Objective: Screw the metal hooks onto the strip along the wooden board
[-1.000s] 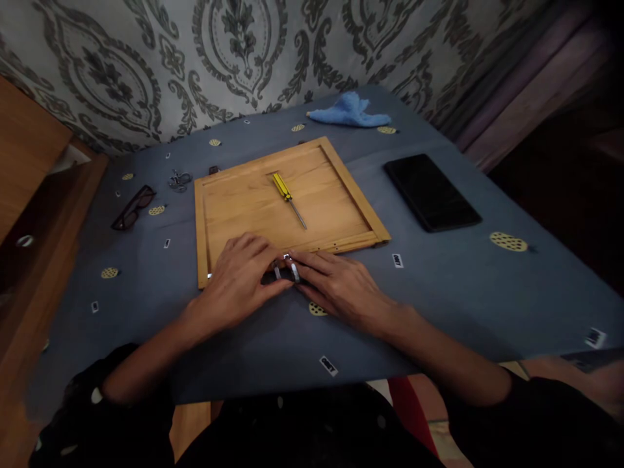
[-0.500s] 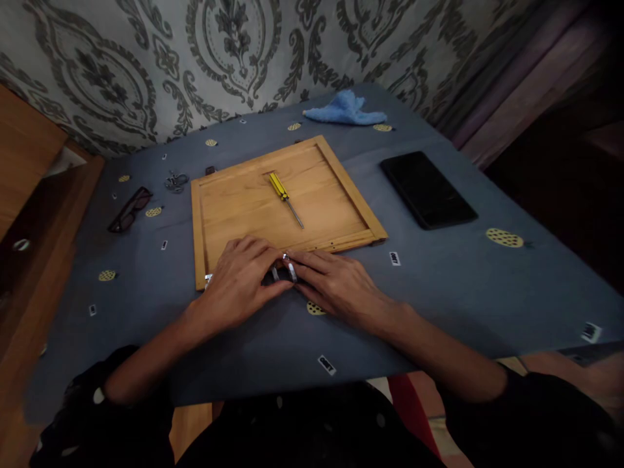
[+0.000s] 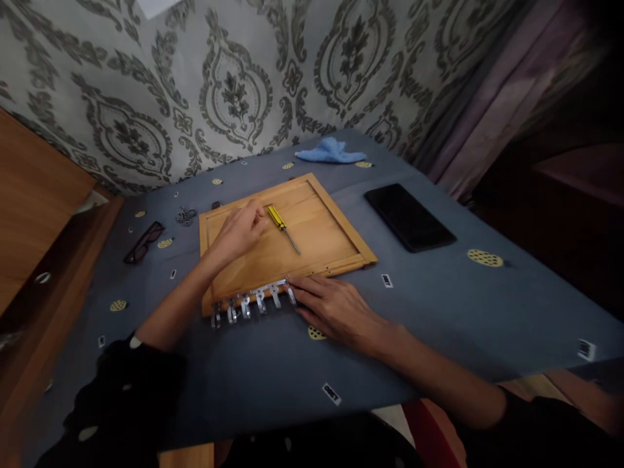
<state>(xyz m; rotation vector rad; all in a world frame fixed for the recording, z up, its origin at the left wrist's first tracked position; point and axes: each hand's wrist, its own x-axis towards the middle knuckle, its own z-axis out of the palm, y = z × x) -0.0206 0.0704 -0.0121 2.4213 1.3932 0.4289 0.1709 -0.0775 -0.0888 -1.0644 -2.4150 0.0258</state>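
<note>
A framed wooden panel [image 3: 319, 218] lies on the cloth-covered table. Along its near edge runs a shiny metal hook rack [image 3: 260, 300], its several hooks pointing toward me. My right hand [image 3: 336, 309] grips the right end of this rack against the panel edge, fingers stretched forward and pressed together. Over the left half of the panel is my left hand [image 3: 242, 229], its fingers curled in; whatever they hold, if anything, is hidden. Just right of it, a screwdriver [image 3: 276, 217] with a yellow handle rests on the panel, its shaft angled toward me.
Eyeglasses [image 3: 143, 242] and a small heap of metal pieces [image 3: 186, 216] lie to the left. A black tablet [image 3: 409, 218] is on the right, with a blue cloth [image 3: 330, 151] at the back by the patterned wall. Wooden furniture [image 3: 43, 201] borders the left side.
My left hand has left the rack and moved up over the panel beside the screwdriver, uncovering the hooks. My right hand stays at the rack's right end. The view has tilted up slightly.
</note>
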